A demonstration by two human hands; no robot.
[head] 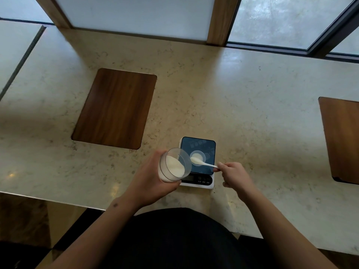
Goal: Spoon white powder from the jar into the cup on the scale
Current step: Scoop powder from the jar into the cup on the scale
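Note:
My left hand (pixel 150 179) holds a clear jar (pixel 173 166) of white powder, tilted toward the scale, its mouth facing right. A small clear cup (pixel 200 155) with a little powder inside stands on the dark plate of the white scale (pixel 198 156). My right hand (pixel 232 174) pinches the handle of a white spoon (pixel 202 162). The spoon's bowl carries powder and hovers at the cup's left rim, just beside the jar's mouth.
The scale sits near the front edge of a marble counter (pixel 242 94). A dark wooden inset panel (pixel 114 108) lies to the left, another wooden panel (pixel 342 140) at the right edge. Window frames run along the back.

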